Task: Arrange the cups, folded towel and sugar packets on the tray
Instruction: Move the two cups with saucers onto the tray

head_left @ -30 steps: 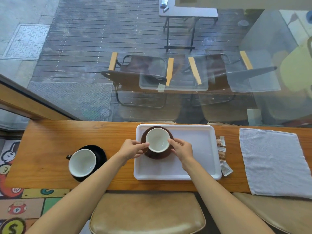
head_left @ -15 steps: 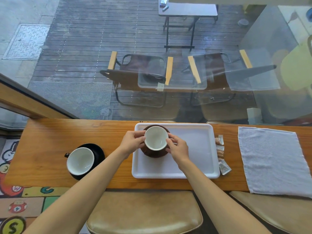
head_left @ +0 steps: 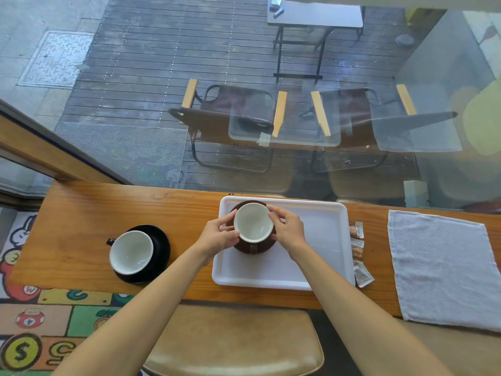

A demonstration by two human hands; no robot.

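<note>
A brown cup (head_left: 253, 222) with a white inside stands on its brown saucer (head_left: 254, 246) at the far left part of the white tray (head_left: 320, 240). My left hand (head_left: 219, 236) grips the cup's left side and my right hand (head_left: 287, 230) grips its right side. A black cup (head_left: 131, 252) on a black saucer (head_left: 160, 248) sits on the counter left of the tray. Three sugar packets (head_left: 357, 251) lie in a row beside the tray's right edge. A white towel (head_left: 444, 264) lies spread flat at the right end of the counter.
The wooden counter (head_left: 81, 226) runs along a glass window (head_left: 244, 104). Through the glass I see a deck with folding chairs. A tan stool seat (head_left: 238, 343) is below the counter's near edge, and a colourful mat (head_left: 32, 316) covers the floor at left.
Both hands have carried the brown cup and saucer a little toward the tray's far left corner. The black cup, packets and towel have not moved.
</note>
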